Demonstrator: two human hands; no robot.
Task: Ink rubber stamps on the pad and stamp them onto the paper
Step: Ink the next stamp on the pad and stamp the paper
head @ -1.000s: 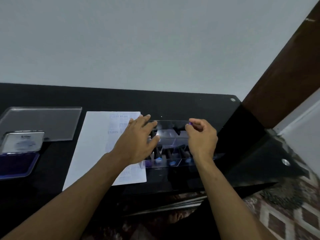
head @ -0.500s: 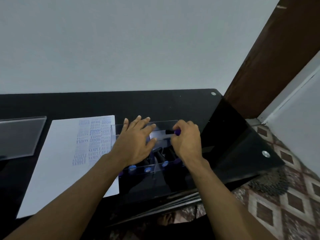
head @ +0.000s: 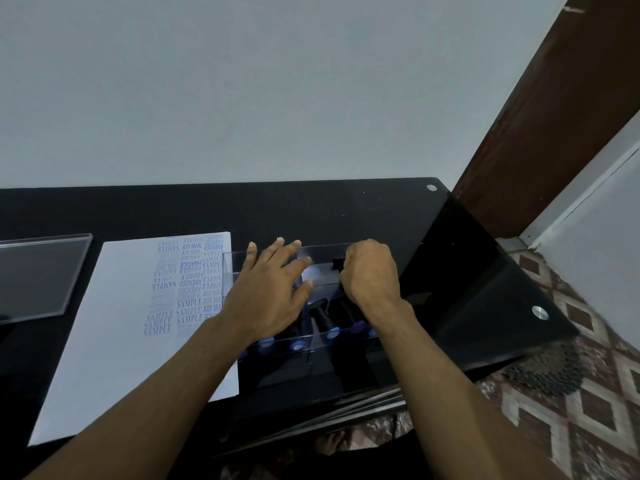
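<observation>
Counter (head: pixel 346 209): black and glossy, filling the middle band of the frame below a pale wall; its right end is a darker glass panel with round metal caps.
Paper (head: pixel 131 323): white sheet lying flat at centre left of the frame; its right half carries blue prints reading SAMPLE, AIR MAIL, FRAGILE and AMENDED, some upside down.
Stamp box (head: pixel 322 265): clear plastic tray just right of the paper, its left wall overlapping the sheet's right edge.
Stamps (head: pixel 332 332): several dark-handled ones lie in the box's compartments, their blue and purple round ends against the near wall at centre frame.
Left hand (head: pixel 273 292): laid palm down over the left part of the box, fingers (head: pixel 291 249) straight and spread, tips near the far wall; it grips nothing.
Right hand (head: pixel 372 271): over the right part of the box, fingers curled into a loose fist round a small dark stamp (head: pixel 337 263) whose end pokes out to the left; how the fingertips sit on it cannot be told.
Clear lid (head: pixel 41 271): transparent flat piece at the left edge of the frame, well apart from the box.
Floor (head: pixel 588 393): patterned brown and cream tiles at lower right.
Wooden frame (head: pixel 554 109): dark brown, slanting up the right side.
</observation>
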